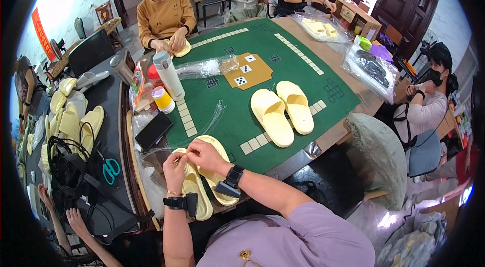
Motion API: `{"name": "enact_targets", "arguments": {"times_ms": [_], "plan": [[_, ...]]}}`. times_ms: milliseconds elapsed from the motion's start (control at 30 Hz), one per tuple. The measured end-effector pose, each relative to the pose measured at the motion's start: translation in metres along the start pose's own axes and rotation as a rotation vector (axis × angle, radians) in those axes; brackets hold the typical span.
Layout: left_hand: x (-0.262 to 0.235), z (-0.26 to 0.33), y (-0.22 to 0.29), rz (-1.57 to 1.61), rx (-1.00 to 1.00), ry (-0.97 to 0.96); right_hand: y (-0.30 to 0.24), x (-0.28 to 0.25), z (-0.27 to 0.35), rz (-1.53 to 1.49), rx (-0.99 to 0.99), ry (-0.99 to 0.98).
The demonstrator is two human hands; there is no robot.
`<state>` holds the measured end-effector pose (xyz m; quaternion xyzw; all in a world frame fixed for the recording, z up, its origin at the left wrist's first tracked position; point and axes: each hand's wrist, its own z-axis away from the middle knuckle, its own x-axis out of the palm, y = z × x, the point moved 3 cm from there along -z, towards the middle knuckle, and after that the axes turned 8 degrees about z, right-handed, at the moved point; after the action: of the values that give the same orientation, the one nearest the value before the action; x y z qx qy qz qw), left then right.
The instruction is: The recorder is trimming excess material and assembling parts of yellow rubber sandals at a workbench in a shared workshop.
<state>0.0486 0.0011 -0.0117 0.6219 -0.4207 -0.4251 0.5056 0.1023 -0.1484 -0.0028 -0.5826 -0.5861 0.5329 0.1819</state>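
Observation:
In front of me a pair of pale yellow slippers, the left slipper [196, 194] and the right slipper [211, 182], lies side by side at the table's near edge. Over their upper part my left hand [175, 168] and my right hand [207, 157] meet with fingertips pinched together. Whatever they pinch is too small to make out. Just beyond lies a loose bunch of thin clear plastic strands [216, 118]. A second yellow pair [273, 115] rests on the green mat [313, 115] to the right.
A black phone [156, 130], a yellow-and-white cup [163, 99] and a white flask [169, 76] stand left of the mat. More slippers [91, 128], black straps and teal scissors [111, 170] lie on the dark left table. Co-workers sit around; another person's hands [76, 221] show lower left.

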Motion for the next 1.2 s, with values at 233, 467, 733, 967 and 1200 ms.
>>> {"name": "enact_targets", "arguments": {"times_ms": [233,467,733,967,1200], "plan": [[-0.002,-0.002,-0.007,-0.008,-0.008,0.027,-0.001,0.000,0.001,-0.016,-0.001,0.041],[-0.003,-0.002,-0.007,0.074,-0.022,-0.006,-0.002,-0.001,0.000,-0.027,0.018,0.024],[-0.004,-0.001,-0.001,-0.017,0.000,-0.011,-0.006,-0.003,0.001,0.029,-0.022,0.020],[-0.001,-0.001,0.000,0.125,0.007,-0.035,0.000,0.000,0.000,-0.030,0.014,0.041],[0.000,0.000,0.007,-0.069,0.011,0.033,0.001,-0.001,0.001,0.012,-0.019,-0.002]]}}
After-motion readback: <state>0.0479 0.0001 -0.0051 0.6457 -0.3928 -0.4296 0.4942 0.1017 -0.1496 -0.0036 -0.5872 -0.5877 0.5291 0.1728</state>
